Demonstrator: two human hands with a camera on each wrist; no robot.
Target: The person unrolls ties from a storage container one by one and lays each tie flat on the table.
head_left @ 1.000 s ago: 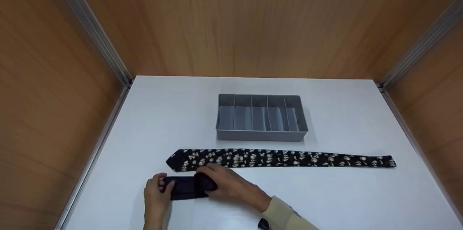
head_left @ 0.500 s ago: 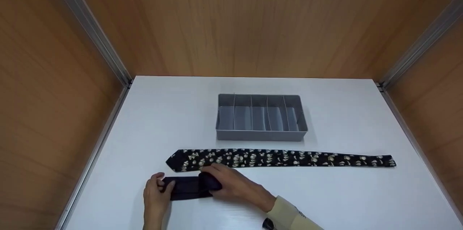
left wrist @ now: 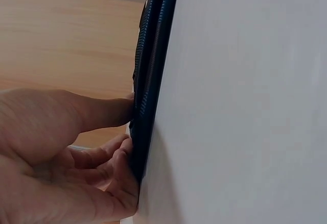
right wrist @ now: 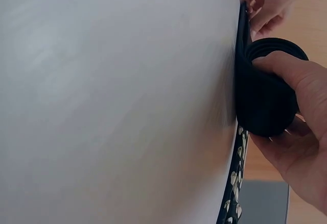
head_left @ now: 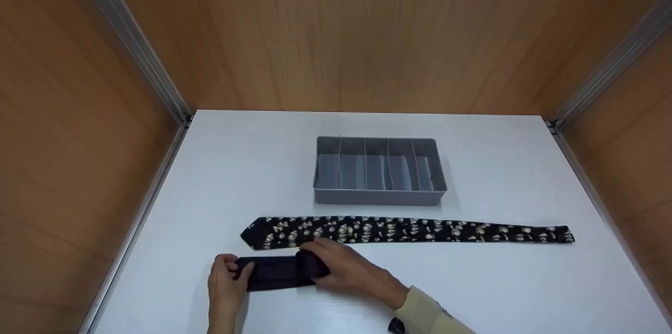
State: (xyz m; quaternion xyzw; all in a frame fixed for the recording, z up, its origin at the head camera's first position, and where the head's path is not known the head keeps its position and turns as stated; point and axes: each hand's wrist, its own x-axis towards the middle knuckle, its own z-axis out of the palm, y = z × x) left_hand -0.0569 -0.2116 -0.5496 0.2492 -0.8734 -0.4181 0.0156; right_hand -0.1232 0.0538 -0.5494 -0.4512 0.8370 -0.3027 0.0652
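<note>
A plain dark necktie (head_left: 273,273) lies partly flat on the white table, its right part wound into a roll (right wrist: 266,101). At its left end my left hand (head_left: 226,284) pinches the fabric, thumb on top and fingers curled at the edge. My right hand (head_left: 350,270) grips the roll, its thumb at the coiled layers in the right wrist view. Just beyond, a black necktie (head_left: 409,230) with a pale print is stretched out lengthwise. Part of the roll is hidden behind the right hand's fingers.
Behind the printed necktie stands a grey divided box (head_left: 380,197) with several narrow compartments. Wooden panels (head_left: 367,34) with metal rails enclose the white table (head_left: 499,286) at the back and both sides.
My right hand has shifted to the right with the roll, and the flat stretch of dark necktie between my hands has grown longer. The left hand stays almost in place.
</note>
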